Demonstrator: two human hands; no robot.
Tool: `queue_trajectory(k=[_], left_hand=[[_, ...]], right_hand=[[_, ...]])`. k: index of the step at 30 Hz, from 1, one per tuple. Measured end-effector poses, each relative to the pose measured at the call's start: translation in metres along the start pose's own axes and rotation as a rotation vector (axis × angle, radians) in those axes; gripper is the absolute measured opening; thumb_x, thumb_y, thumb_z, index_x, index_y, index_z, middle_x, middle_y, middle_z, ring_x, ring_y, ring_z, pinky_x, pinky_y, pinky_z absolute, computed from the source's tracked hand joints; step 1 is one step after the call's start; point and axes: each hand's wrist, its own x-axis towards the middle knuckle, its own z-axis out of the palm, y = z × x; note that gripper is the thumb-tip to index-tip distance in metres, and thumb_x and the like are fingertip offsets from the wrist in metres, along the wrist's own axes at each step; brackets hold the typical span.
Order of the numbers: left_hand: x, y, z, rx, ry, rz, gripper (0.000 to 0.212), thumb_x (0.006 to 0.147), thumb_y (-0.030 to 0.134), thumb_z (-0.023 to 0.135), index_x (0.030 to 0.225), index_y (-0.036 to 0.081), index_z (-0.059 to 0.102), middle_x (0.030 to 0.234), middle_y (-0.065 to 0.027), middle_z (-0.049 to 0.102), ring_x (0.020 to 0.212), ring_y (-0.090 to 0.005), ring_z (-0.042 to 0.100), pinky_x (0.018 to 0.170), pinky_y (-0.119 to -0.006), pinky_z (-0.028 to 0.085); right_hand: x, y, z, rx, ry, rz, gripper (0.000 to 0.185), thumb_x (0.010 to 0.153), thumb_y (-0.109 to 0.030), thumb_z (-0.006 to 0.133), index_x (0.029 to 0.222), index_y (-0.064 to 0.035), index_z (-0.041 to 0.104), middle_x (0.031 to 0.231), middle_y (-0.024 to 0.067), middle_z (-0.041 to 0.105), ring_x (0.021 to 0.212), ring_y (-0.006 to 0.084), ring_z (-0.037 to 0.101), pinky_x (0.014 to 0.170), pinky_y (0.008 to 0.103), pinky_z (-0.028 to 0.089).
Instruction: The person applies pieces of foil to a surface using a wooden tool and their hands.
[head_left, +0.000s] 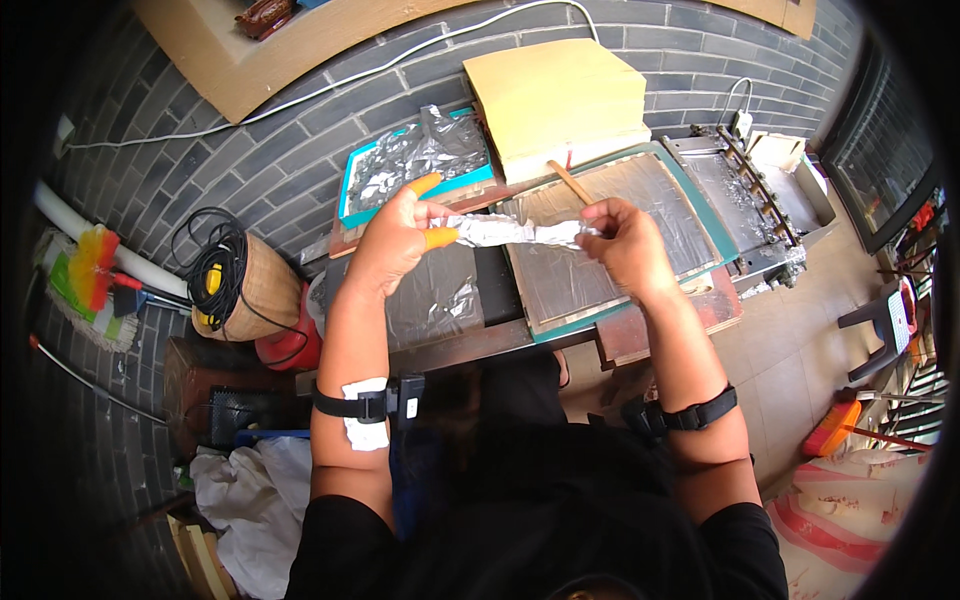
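A crumpled strip of silver foil stretches between my two hands above the bench. My left hand pinches its left end; orange finger cots cover the thumb and one finger. At the other end, the fingertips of my right hand grip the foil. A thin wooden stick runs up and left from the right fingers; whether they hold it or it lies behind them, I cannot tell. Below the right hand is a dark sheet on a teal board. Another thin dark sheet lies below the left hand.
A turquoise tray with crumpled foil stands at the back, beside a thick yellow paper stack. To the right is a metal frame device. A basket with coiled black cable stands left; a stool is on the right.
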Motion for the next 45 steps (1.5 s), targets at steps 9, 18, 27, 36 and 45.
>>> queue_trajectory(k=[9, 18, 27, 36, 45], left_hand=[[0.031, -0.035, -0.04, 0.265, 0.155, -0.162, 0.065, 0.083, -0.004, 0.068, 0.141, -0.008, 0.037, 0.104, -0.0146, 0.066, 0.087, -0.0166, 0.064, 0.071, -0.025, 0.053], [0.074, -0.065, -0.019, 0.386, 0.13, -0.108, 0.069, 0.08, -0.003, 0.071, 0.141, -0.004, 0.04, 0.103, -0.0125, 0.066, 0.09, -0.0159, 0.063, 0.077, -0.026, 0.051], [0.084, -0.041, -0.004, 0.695, -0.024, 0.28, 0.07, 0.074, -0.004, 0.072, 0.139, 0.008, 0.049, 0.087, -0.0025, 0.069, 0.086, -0.0158, 0.063, 0.09, -0.034, 0.049], [0.08, -0.107, -0.046, 0.822, -0.013, 0.22, 0.045, 0.073, -0.006, 0.062, 0.116, 0.007, 0.065, 0.083, -0.0057, 0.068, 0.09, -0.0265, 0.063, 0.082, -0.038, 0.049], [0.057, -0.128, -0.06, 0.998, 0.09, 0.212, 0.058, 0.074, -0.004, 0.06, 0.13, 0.012, 0.061, 0.083, -0.0042, 0.068, 0.093, -0.027, 0.061, 0.085, -0.038, 0.049]], right_hand=[[-0.005, -0.014, -0.003, -0.692, 0.129, -0.183, 0.027, 0.074, -0.007, 0.071, 0.1, -0.0024, 0.067, 0.093, 0.0158, 0.067, 0.088, 0.0339, 0.064, 0.08, 0.0414, 0.05], [-0.025, -0.052, -0.015, -0.806, 0.119, -0.36, 0.032, 0.074, -0.012, 0.074, 0.105, -0.0034, 0.067, 0.105, 0.0162, 0.066, 0.102, 0.0349, 0.059, 0.092, 0.0439, 0.044], [-0.044, -0.097, -0.064, -0.781, 0.252, -0.502, 0.027, 0.073, -0.004, 0.073, 0.099, 0.0001, 0.067, 0.103, 0.0167, 0.065, 0.099, 0.0357, 0.06, 0.09, 0.0421, 0.047], [-0.068, -0.086, -0.109, -0.861, 0.237, -0.358, 0.026, 0.075, 0.002, 0.072, 0.1, 0.0008, 0.066, 0.104, 0.0152, 0.065, 0.1, 0.034, 0.062, 0.09, 0.039, 0.047], [-0.069, -0.066, -0.117, -0.876, 0.204, -0.258, 0.026, 0.075, 0.003, 0.07, 0.101, 0.0011, 0.066, 0.106, 0.0153, 0.065, 0.1, 0.0327, 0.062, 0.091, 0.0381, 0.048]])
